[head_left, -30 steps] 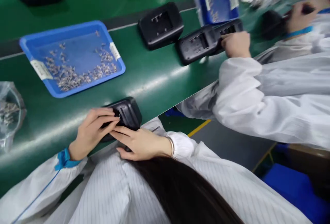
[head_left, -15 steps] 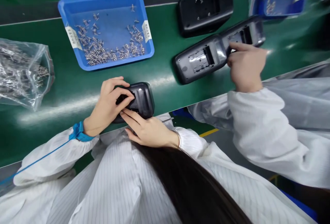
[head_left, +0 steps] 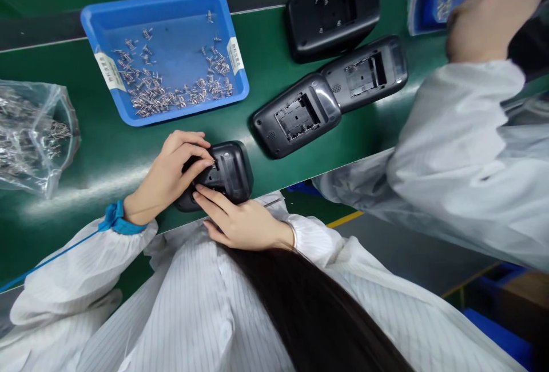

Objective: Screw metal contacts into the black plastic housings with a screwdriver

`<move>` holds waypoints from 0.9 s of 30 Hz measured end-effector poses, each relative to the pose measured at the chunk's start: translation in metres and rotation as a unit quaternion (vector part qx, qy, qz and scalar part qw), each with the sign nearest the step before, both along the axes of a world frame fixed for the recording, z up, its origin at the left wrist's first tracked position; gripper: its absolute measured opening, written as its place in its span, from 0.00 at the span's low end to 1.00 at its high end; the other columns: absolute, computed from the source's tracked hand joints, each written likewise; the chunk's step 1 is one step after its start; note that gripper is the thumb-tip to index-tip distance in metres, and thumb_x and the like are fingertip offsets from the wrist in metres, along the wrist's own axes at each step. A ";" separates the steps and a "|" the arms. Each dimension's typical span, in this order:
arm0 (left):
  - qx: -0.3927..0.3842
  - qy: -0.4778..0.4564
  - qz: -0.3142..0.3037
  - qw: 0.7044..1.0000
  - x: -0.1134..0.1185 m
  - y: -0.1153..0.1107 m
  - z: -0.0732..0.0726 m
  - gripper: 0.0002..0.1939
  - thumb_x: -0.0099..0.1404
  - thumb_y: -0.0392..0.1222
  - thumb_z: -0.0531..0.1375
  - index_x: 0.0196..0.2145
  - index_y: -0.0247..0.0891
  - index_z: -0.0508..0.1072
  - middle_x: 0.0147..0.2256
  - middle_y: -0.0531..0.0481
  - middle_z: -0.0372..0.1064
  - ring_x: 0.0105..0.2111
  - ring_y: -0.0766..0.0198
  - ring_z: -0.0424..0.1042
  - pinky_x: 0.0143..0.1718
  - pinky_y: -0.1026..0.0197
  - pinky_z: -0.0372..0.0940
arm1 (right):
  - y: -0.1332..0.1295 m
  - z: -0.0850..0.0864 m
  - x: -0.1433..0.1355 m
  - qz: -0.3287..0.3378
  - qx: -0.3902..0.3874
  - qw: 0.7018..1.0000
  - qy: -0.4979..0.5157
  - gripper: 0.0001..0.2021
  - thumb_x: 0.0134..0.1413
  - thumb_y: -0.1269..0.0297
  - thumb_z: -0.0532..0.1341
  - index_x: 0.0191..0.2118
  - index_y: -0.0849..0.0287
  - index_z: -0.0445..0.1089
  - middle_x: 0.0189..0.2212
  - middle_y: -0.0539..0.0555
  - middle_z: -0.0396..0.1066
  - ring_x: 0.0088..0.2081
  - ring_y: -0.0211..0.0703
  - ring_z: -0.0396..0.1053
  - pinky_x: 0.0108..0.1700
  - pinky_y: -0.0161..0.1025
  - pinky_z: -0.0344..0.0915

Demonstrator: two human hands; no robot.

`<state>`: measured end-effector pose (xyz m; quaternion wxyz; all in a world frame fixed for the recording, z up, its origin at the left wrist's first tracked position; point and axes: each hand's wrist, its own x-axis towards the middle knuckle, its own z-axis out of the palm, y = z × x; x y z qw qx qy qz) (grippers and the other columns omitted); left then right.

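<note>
A black plastic housing (head_left: 238,172) lies near the front edge of the green table, its recessed compartment facing up. My left hand (head_left: 171,169), with a blue wrist strap, rests over its left part, thumb and index finger pressed together at the compartment; whatever they pinch is too small to make out. My right hand (head_left: 240,220) lies at the housing's front side, two fingers stretched along the compartment's edge. Behind stands a blue tray (head_left: 171,23) with many small metal springs (head_left: 150,95).
A clear bag of springs (head_left: 34,132) lies at the left. Several more black housings, such as one (head_left: 295,118) right of mine, lie on the table (head_left: 141,149). At the right a co-worker's hand (head_left: 489,20) is over a second blue tray (head_left: 429,6).
The co-worker's hand has left the housings and moved up to the right tray. The two housings there have shifted left and forward. My hands have stayed at my housing, with slight finger movement.
</note>
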<state>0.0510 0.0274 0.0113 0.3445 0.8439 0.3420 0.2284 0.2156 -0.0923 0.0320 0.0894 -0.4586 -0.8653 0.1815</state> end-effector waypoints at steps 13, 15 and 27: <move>0.065 -0.014 0.011 0.998 0.003 -0.004 -0.002 0.01 0.67 0.37 0.58 0.36 0.39 0.69 0.45 0.47 0.69 0.56 0.54 0.67 0.60 0.43 0.63 | 0.004 -0.005 0.001 -0.034 0.109 0.993 0.040 0.22 0.67 0.60 0.47 0.57 0.67 0.68 0.57 0.57 0.68 0.53 0.35 0.68 0.35 0.29 0.71; 0.063 -0.009 0.013 0.998 0.003 -0.004 -0.001 0.00 0.67 0.36 0.58 0.36 0.39 0.69 0.46 0.47 0.69 0.57 0.53 0.67 0.60 0.43 0.63 | 0.005 -0.005 0.001 -0.031 0.116 0.992 0.038 0.22 0.67 0.61 0.47 0.56 0.67 0.68 0.56 0.57 0.68 0.54 0.35 0.68 0.36 0.29 0.71; 0.044 -0.013 -0.072 0.996 -0.006 0.015 0.002 0.05 0.70 0.35 0.56 0.43 0.41 0.69 0.49 0.47 0.67 0.58 0.56 0.65 0.63 0.46 0.61 | 0.008 -0.005 0.001 -0.018 0.063 0.998 0.019 0.24 0.67 0.60 0.45 0.59 0.66 0.66 0.60 0.57 0.64 0.60 0.36 0.62 0.37 0.31 0.73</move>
